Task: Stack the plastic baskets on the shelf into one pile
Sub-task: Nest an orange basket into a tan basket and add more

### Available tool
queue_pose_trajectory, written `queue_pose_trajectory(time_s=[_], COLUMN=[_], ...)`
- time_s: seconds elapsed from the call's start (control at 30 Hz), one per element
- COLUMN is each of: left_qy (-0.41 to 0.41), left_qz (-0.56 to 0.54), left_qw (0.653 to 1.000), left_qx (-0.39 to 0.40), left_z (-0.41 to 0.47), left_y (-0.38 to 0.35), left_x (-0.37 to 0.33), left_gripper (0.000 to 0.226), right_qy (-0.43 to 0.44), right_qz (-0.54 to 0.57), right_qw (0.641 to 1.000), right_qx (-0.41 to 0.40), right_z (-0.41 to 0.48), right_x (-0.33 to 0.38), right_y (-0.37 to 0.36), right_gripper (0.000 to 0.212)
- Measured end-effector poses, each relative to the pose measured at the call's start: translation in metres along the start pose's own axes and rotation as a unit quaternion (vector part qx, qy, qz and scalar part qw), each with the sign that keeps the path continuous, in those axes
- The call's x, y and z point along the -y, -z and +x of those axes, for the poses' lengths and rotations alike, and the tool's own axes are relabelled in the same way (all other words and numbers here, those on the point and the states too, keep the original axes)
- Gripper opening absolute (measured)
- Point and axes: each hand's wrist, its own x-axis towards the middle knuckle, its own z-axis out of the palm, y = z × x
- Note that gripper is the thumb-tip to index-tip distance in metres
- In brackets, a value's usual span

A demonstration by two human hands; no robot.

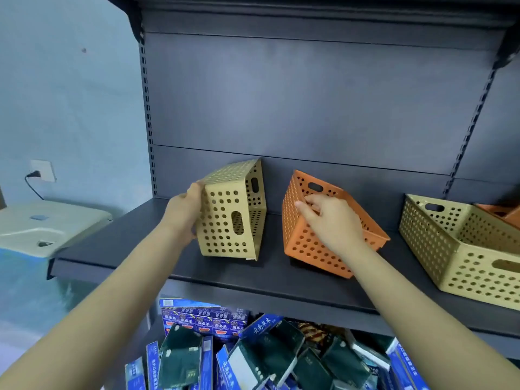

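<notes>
Tilted beige basket (232,213), tilted orange basket (309,237)

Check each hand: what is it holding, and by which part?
Left hand grips the tipped tan basket by its left edge. Right hand grips the tilted orange basket by its near rim.

Baskets on the shelf (146,229): four in view. Tan baskets: two, one tipped on its side at left (232,212), one upright at right (461,249). Orange baskets: two, one tilted at centre (309,237), one partly visible inside the right tan basket (503,212). Hands: two, left (184,211) and right (330,218). Wall sockets: one (43,170), with one plug inserted. Blue and dark green packets below the shelf (253,350): many, overlapping, exact count not determinable.
</notes>
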Motion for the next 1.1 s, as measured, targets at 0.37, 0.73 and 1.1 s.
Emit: queue_pose_trajectory(time_s=[0.37, 0.73, 1.1], left_qy=[0.084, -0.006, -0.056], left_qz=[-0.111, 0.006, -0.018], left_qw=[0.985, 0.988, 0.96], left_qx=[0.1, 0.154, 0.274], left_z=[0.026, 0.051, 0.052], left_y=[0.048, 0.069, 0.052], left_x=[0.032, 0.021, 0.033], left_gripper=[0.036, 0.066, 0.033], right_qy=[0.006, 0.0, -0.05], right_qz=[-0.011, -0.099, -0.037], right_qw=[0.999, 0.989, 0.992], right_qx=[0.033, 0.106, 0.111], right_z=[-0.001, 0.001, -0.013], right_x=[0.014, 0.043, 0.019], right_y=[-0.013, -0.026, 0.004], right_gripper=[0.054, 0.053, 0.027])
